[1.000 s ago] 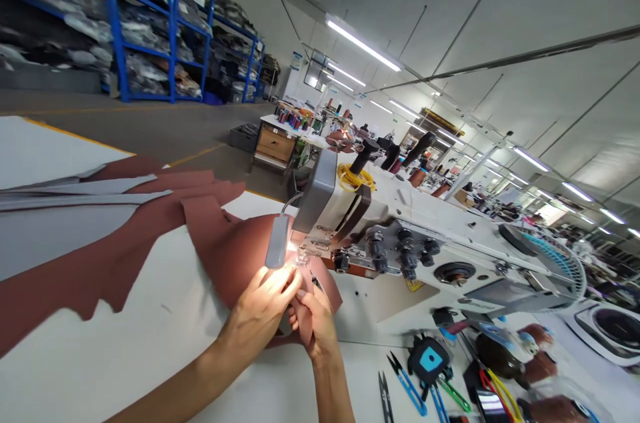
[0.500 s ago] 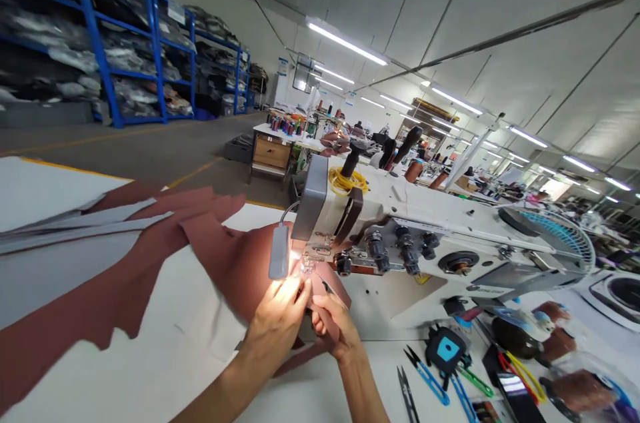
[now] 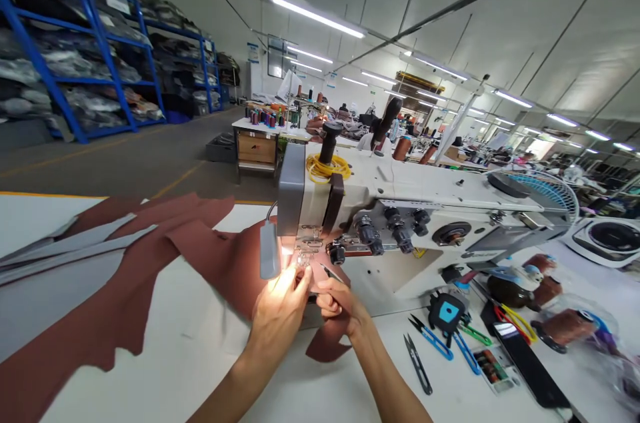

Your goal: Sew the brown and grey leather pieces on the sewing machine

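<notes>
At the sewing machine's lit needle area, my left hand is closed, fingertips pinching a reddish-brown sheet piece close to the presser foot. To its right, my right hand is closed with curled fingers around part of the same piece. A thin pointed tool sticks out of that hand; its kind is mostly hidden. The brown piece's lower end hangs below my right hand onto the table. More brown material lies behind and left of the needle.
Large brown and grey sheets spread over the table's left. At right lie black snips, blue-handled snips, a tape measure, a phone and a thread spool. Blue shelves stand beyond.
The view has turned slightly to the right. The brown strip at my right hand has shifted, and its broad lower end now hangs below that hand. My left hand stays at the presser foot.
</notes>
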Motion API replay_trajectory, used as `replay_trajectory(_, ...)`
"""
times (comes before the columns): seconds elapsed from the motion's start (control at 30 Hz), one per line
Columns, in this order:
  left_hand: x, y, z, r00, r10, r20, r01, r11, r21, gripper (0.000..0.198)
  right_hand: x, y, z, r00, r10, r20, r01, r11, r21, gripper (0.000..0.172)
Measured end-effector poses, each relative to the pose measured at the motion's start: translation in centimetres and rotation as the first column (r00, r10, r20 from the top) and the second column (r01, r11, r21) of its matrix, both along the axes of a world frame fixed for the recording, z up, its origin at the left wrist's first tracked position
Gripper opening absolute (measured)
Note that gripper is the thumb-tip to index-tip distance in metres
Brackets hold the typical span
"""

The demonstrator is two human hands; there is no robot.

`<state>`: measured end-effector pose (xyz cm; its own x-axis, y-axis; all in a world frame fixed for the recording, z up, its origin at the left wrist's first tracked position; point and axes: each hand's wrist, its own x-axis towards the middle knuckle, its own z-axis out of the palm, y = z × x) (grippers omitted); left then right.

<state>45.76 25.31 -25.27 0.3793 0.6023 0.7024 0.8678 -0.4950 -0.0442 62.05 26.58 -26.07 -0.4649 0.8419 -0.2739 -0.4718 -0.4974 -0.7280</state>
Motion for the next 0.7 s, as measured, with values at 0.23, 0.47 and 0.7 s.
replay_trajectory(0.23, -0.4, 0.4, 0.0, 0.998, -0.056, 0.004, 0.056, 0.998, 0.020, 0.032, 0.5, 0.0, 0.5, 0.995, 0.075, -0.066, -0.073, 0.997, 0.033, 0.039)
replay_trajectory(0.47, -1.4, -0.3, -0.6, 0.993, -0.106, -0.043, 0.108, 0.993, 0.043, 0.033, 0.6, -0.2, 0.4, 0.995, 0.071, -0.066, -0.067, 0.996, 0.057, 0.036)
replay_trajectory(0.7, -1.6, 0.7, -1.4, 0.991, -0.132, -0.001, 0.132, 0.988, 0.085, 0.033, 1.0, 0.5, 0.4, 0.993, 0.118, -0.027, -0.115, 0.990, 0.084, 0.047)
